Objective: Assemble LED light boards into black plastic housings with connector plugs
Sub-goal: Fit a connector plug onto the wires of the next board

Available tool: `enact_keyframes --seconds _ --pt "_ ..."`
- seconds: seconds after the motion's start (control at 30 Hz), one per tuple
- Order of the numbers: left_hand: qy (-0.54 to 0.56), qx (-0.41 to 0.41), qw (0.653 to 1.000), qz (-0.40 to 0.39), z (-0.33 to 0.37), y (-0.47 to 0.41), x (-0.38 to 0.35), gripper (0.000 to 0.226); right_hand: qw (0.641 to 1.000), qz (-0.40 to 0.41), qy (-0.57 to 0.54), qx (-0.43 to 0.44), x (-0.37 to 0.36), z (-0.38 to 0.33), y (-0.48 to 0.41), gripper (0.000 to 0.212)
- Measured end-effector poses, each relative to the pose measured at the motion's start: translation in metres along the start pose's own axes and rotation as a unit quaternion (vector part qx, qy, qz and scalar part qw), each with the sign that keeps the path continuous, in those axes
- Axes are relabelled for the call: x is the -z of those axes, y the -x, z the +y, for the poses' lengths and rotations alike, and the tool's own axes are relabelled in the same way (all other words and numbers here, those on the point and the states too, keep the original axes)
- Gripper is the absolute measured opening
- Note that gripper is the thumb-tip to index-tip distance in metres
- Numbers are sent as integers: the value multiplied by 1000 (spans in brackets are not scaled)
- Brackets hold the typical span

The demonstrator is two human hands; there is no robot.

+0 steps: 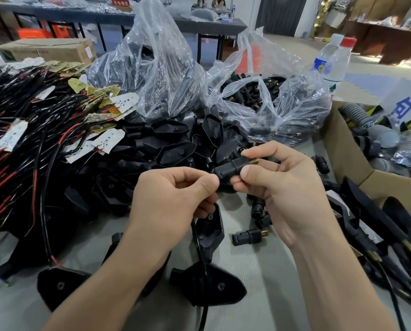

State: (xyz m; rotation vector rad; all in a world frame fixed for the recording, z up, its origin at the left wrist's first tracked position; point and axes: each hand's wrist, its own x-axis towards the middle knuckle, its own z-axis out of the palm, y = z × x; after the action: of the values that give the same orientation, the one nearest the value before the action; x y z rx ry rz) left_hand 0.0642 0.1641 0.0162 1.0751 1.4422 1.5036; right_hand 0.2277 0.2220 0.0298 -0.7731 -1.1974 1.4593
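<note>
Where the person stands at the grey worktable (259,271), the stock reads as follows.

Item in hand: one black plastic connector plug (230,167) with a brass threaded end, held crosswise above the table between both hands.

Left hand (175,194): fingers curled, thumb and forefinger pinching the connector plug at its left end.

Right hand (280,187): thumb below, fingertips above, pinching the plug's right part. The brass thread pokes out past the fingers.

Beneath the left hand: one black shield-shaped plastic housing (211,232), tilted. A black cable (199,249) runs from under that hand toward the near edge. Whether the hand carries the housing I cannot tell.

Near edge: two flat housings (61,287) of the same black plastic.

Just right of the tilted housing: one loose plug (247,236), black with a brass tip, on the table.

Behind the hands: a heap of housings (171,142), black.

Left: white LED light boards (109,142) tangled with red and black wires (20,177).

Rear: two clear plastic bags, the left bag (156,75) holding dark housings, the right bag (271,99) holding small black plugs.

Right: an open brown cardboard box (342,151), with two clear plastic bottles (331,58) behind it.
</note>
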Motion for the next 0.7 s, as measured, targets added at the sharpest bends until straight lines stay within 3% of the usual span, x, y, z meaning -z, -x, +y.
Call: enact_keyframes --seconds 0.47,0.7 --pt "-16 -6 999 50 -4 -1 2 29 1000 -1 -2 -18 -13 8 1 28" --pt "8 18 1000 8 -6 -5 4 18 999 28 -5 -28 -6 6 -1 27"
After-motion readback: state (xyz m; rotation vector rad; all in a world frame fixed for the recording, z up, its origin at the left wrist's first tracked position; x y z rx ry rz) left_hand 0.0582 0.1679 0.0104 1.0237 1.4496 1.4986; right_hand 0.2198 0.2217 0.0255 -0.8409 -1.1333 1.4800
